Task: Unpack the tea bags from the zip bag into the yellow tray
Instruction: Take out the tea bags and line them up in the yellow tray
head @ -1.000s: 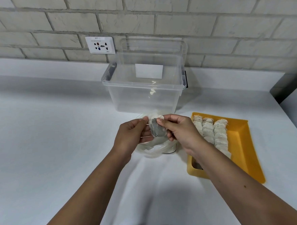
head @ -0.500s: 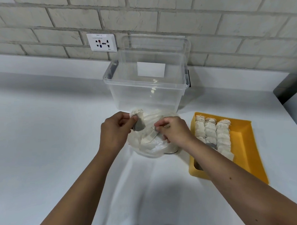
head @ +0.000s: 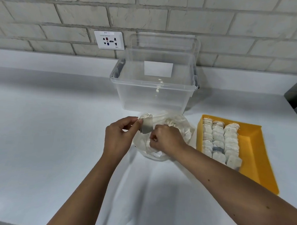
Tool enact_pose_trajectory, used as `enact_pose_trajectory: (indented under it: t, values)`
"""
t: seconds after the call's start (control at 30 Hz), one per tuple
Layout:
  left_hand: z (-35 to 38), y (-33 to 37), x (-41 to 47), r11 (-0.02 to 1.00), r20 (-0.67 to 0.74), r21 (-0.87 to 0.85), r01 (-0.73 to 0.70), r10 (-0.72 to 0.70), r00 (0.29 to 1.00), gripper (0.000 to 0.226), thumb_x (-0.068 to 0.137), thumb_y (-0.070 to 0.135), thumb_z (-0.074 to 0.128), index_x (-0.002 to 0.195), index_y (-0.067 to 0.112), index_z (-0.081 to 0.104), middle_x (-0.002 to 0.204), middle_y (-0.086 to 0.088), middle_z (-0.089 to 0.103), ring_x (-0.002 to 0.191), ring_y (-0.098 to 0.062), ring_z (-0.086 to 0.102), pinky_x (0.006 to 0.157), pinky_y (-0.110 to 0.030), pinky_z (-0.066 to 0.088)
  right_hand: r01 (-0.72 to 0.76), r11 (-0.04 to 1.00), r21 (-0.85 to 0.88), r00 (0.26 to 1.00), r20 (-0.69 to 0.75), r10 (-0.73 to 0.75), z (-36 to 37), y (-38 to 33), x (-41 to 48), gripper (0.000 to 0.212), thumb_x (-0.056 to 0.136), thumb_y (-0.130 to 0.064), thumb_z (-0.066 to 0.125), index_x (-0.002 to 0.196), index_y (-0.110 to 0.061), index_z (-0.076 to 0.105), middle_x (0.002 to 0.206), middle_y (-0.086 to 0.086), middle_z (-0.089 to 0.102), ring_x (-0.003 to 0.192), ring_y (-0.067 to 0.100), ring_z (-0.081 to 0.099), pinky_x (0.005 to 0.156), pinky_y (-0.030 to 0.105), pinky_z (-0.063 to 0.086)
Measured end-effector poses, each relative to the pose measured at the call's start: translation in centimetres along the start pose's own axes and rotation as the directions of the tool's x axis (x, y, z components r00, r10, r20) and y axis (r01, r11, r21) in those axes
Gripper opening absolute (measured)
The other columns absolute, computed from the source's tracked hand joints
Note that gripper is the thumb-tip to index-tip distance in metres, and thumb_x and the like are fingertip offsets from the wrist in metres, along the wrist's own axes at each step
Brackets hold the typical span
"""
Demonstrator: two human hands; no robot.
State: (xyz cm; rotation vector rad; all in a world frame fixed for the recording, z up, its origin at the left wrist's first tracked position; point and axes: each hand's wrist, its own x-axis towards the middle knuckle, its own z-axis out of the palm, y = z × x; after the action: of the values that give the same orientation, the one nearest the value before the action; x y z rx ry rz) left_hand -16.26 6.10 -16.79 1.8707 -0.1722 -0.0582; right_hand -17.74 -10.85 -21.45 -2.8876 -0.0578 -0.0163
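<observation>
A clear zip bag (head: pixel 182 125) with tea bags inside lies on the white counter in front of the clear bin. My left hand (head: pixel 118 136) pinches one grey tea bag (head: pixel 146 125) between thumb and fingers, just above the zip bag's left edge. My right hand (head: pixel 165 140) is curled over the zip bag's opening and its fingertips are hidden in the plastic. To the right sits the yellow tray (head: pixel 252 149) with three rows of tea bags (head: pixel 219 140) along its left side.
A clear plastic storage bin (head: pixel 154 95) stands behind the zip bag against the brick wall. A wall socket (head: pixel 109 40) is at its upper left. The white counter (head: pixel 46 131) spreads wide to the left and toward me.
The tea bag passed from my right hand to my left, which moved it left. My right hand went back down onto the zip bag's opening.
</observation>
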Motion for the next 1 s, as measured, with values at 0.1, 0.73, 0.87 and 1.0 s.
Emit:
enact_pose_trajectory:
  t: [0.1,0.73,0.87,1.0]
  values:
    - [-0.1,0.1,0.1,1.000,-0.003,0.002,0.009,-0.009,1.000,0.010,0.092,0.030,0.069,0.087,0.027,0.077,0.080,0.013,0.074,0.078,-0.012,0.067,0.086,-0.041,0.057,-0.033,0.985,0.167,0.999,0.004,0.033,-1.5,0.8,-0.8,0.013,0.082,-0.027,0.062,0.087,-0.021,0.072,0.091,-0.006,0.068,0.086,0.017,0.063,0.070,0.031,0.050]
    - [1.8,1.2,-0.6,0.972,0.272,-0.160,0.170,-0.122,0.955,0.018,0.092,0.026,0.069,0.097,0.009,0.073,0.086,-0.017,0.074,0.078,-0.023,0.071,0.071,-0.031,0.059,-0.062,0.574,0.817,0.996,0.010,0.094,-8.5,0.8,-2.3,0.008,0.088,-0.007,0.069,0.094,-0.003,0.069,0.071,0.019,0.070,0.066,0.037,0.069,0.068,0.043,0.060]
    - [1.9,0.5,-0.1,0.999,0.113,0.009,0.052,-0.053,0.992,0.010,0.089,0.025,0.072,0.089,0.016,0.074,0.069,-0.005,0.073,0.073,-0.028,0.068,0.074,-0.037,0.056,-0.106,0.596,0.796,0.985,0.003,0.170,-8.9,1.8,-1.6,0.006,0.088,-0.005,0.067,0.094,-0.005,0.069,0.070,0.015,0.071,0.064,0.028,0.071,0.068,0.040,0.061]
    - [1.8,0.2,0.0,0.969,-0.020,0.245,-0.036,0.042,0.999,0.014,0.093,0.036,0.065,0.093,0.025,0.073,0.080,0.012,0.073,0.074,-0.012,0.063,0.069,-0.031,0.050,-0.109,0.863,0.493,0.961,-0.169,0.218,-8.2,3.5,-1.5,0.008,0.086,-0.008,0.069,0.087,-0.016,0.072,0.075,-0.002,0.068,0.061,0.006,0.062,0.068,0.026,0.054]
